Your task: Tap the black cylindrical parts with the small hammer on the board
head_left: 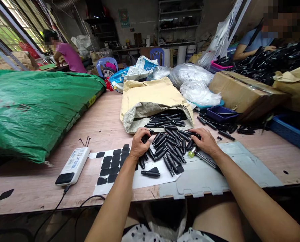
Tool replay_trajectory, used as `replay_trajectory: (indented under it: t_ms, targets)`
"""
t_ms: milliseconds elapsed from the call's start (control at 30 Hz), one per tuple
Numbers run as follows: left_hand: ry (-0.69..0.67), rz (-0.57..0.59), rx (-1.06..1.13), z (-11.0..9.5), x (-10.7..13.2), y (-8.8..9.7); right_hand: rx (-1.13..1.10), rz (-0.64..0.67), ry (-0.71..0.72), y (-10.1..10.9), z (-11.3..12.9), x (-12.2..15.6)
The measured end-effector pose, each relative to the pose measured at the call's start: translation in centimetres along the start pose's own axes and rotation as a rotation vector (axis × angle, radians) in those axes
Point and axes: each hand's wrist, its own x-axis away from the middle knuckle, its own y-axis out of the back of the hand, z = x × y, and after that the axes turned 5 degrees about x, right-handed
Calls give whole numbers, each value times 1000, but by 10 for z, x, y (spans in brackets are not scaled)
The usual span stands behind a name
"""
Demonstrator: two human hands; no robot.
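Observation:
My left hand [138, 145] is closed around several small black plastic tubes at the left edge of a heap of such tubes [168, 145]. My right hand [204, 141] rests on the right side of the heap, fingers curled over the tubes and touching them. A small yellow-green capped item [191, 153] and a dark flat tool [205, 158] lie under that hand. One black tube [150, 173] lies alone nearer to me. A white sheet with black square pads [112, 165] sits left of the heap.
An open tan sack [150, 101] spills more tubes behind the heap. A green sack [34, 107] fills the left. A white device with cable [73, 165], a cardboard box [243, 92], blue trays [221, 113] and grey cardboard [240, 168] lie around. Two other people sit at the far left and right.

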Motion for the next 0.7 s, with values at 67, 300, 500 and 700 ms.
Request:
replay_trajectory:
  t_ms: [67, 300, 500, 700]
  targets:
    - [-29, -61, -8, 4, -9, -6, 6, -2, -3, 0, 1, 0]
    - [370, 35, -360, 26, -52, -25, 0, 4, 8, 1, 1, 0]
    - [373, 50, -422, 9, -53, -8, -1, 2, 16, -1, -2, 0]
    - [247, 249, -169, -93, 37, 41, -7, -4, 29, -1, -2, 1]
